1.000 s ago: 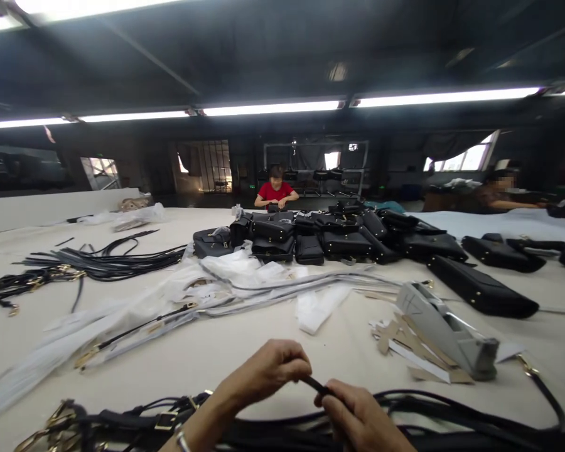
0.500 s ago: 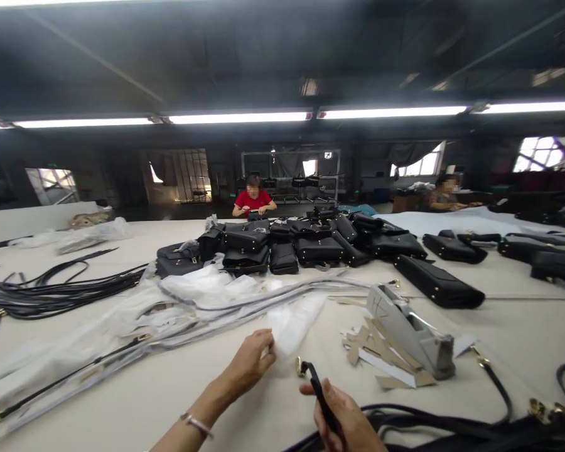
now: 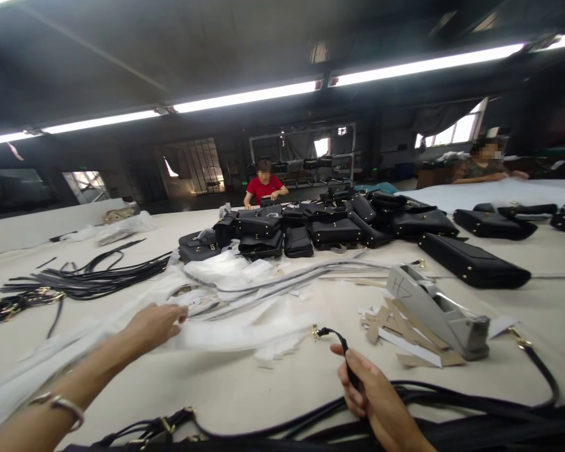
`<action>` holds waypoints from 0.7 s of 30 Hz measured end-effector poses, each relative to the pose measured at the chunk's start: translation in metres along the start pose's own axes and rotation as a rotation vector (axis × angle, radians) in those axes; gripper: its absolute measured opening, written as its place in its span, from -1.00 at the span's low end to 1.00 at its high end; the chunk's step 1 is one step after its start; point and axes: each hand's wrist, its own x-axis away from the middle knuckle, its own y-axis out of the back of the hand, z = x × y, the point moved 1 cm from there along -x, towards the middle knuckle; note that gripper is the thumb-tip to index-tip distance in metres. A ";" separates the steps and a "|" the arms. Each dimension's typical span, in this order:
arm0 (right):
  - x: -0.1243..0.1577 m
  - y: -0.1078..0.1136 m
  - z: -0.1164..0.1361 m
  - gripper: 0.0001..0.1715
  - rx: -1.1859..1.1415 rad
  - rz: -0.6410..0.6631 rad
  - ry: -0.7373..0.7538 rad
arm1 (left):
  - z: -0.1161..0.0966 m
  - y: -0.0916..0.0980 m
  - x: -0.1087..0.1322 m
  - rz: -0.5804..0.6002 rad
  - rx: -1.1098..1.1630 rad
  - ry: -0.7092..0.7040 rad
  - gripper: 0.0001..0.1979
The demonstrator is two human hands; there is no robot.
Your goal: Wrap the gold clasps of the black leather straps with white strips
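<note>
My right hand is closed around a black bag strap. The strap's end with a gold clasp sticks up past the fingers, beside the white sheet. At the left, my left hand has its fingers pinched at the end of a thin, translucent white wrapping sheet. That sheet stretches rightward over the table toward the clasp; motion blurs it a little. More black straps with gold fittings lie along the near edge, below and right of my right hand.
A grey tape dispenser stands right of centre beside cardboard strips. Black handbags are heaped beyond. Dark straps lie at left, wrapped straps in the middle. Two people sit across the table, one in a red shirt.
My left hand has moved left, drawing the white sheet out lengthwise. My right hand, still holding the strap, sits slightly further right and higher in view. The camera view has tilted.
</note>
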 end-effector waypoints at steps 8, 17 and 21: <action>0.000 0.002 0.004 -0.42 -0.056 -0.038 0.001 | -0.102 -0.024 -0.017 -0.139 0.194 -0.082 -0.77; 0.000 0.004 0.002 -0.41 0.012 -0.073 -0.047 | -0.105 -0.063 -0.018 0.109 0.538 -0.048 -0.90; 0.001 0.002 0.003 -0.40 0.020 -0.082 -0.059 | -0.079 -0.100 -0.017 0.157 0.591 0.007 -0.81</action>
